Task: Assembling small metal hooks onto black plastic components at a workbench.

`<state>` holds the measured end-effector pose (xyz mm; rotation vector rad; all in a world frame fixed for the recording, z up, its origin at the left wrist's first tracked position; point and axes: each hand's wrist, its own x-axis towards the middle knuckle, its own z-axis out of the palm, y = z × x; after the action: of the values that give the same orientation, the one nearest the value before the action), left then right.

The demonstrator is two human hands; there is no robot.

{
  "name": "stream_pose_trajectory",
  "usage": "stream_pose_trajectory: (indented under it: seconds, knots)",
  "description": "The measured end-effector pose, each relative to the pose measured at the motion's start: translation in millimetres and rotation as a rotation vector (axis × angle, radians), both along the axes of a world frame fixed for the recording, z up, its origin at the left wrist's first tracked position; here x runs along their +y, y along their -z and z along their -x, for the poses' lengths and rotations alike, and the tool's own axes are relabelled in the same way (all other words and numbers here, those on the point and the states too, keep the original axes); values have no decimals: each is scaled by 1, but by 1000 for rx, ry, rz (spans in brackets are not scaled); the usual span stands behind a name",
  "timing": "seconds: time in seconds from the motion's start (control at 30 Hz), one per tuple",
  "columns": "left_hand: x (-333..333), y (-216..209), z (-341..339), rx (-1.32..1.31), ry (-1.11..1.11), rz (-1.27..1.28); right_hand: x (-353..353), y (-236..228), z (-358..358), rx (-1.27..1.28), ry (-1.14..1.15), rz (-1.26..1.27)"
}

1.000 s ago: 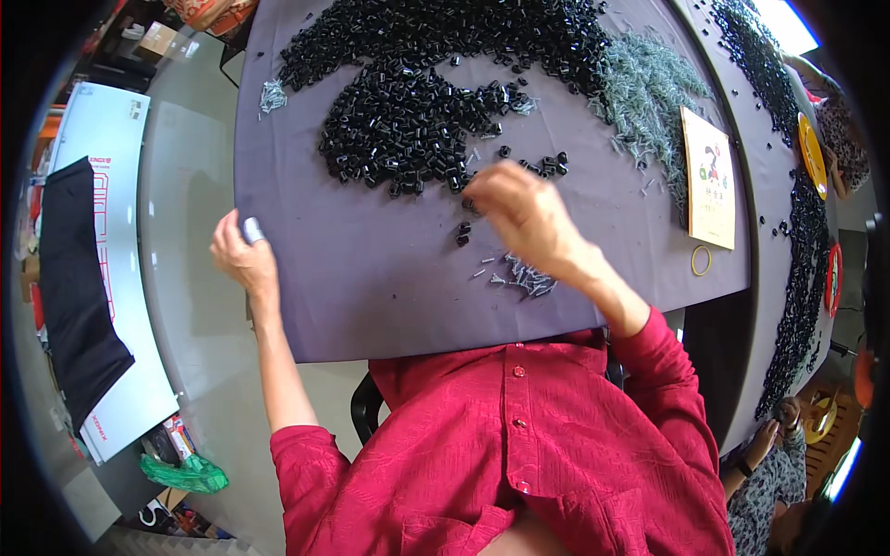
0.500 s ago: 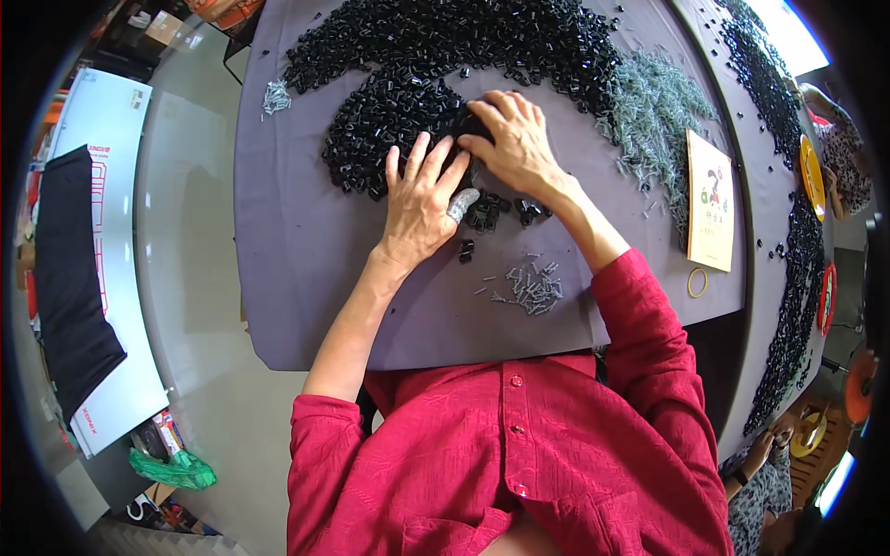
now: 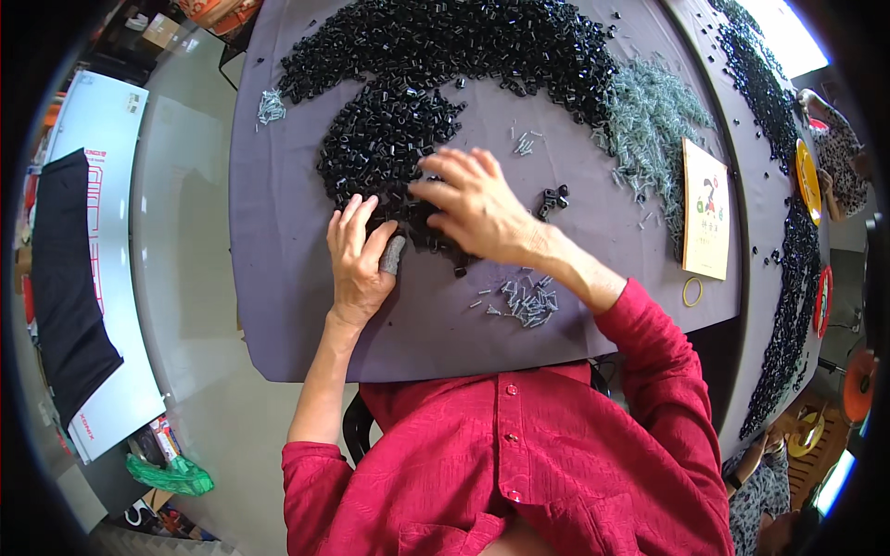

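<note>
Small glossy black plastic clips (image 3: 380, 134) lie in a heap in front of me. At its near edge rests my left hand (image 3: 360, 269), fingers stretched, with grey wrapping (image 3: 393, 254) around the thumb. My right hand (image 3: 487, 211) hovers over or touches black pieces (image 3: 461, 263) just to the right; its fingers are apart, a little blurred, and partly hide what lies beneath. Nothing shows gripped in either hand. Near the table edge is a small pile of metal screws (image 3: 530, 304). A few black pieces (image 3: 553, 199) sit right of my right hand.
A larger bank of black clips (image 3: 445, 42) spans the far side. Many screws (image 3: 654, 120) lie at the right, beside a yellow booklet (image 3: 706, 208) and a rubber band (image 3: 692, 292). Small screw clusters (image 3: 271, 107) lie elsewhere. Other people work at the adjoining table (image 3: 756, 324).
Both hands have come nearer to me and left, and now stand further apart. Loose black pieces lie nearer too. A few screws formerly behind my right hand are now visible.
</note>
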<state>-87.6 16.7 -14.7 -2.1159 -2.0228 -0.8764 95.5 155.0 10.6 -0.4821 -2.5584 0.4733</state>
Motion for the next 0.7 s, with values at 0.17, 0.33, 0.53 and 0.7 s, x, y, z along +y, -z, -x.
stream_pose_trajectory:
  seconds: [0.17, 0.33, 0.53, 0.7]
  knots:
    - [3, -2, -3, 17, -23, -3, 103, 11, 0, 39, 253, -172]
    - [4, -1, -3, 6, -39, 0, 180, 9, 9, -79, 432, -281]
    - [6, 0, -1, -5, -47, -7, 188, 33, 23, -103, 520, -450]
    - [3, 0, -1, -6, -39, -5, 150, 26, 8, -121, 287, -187]
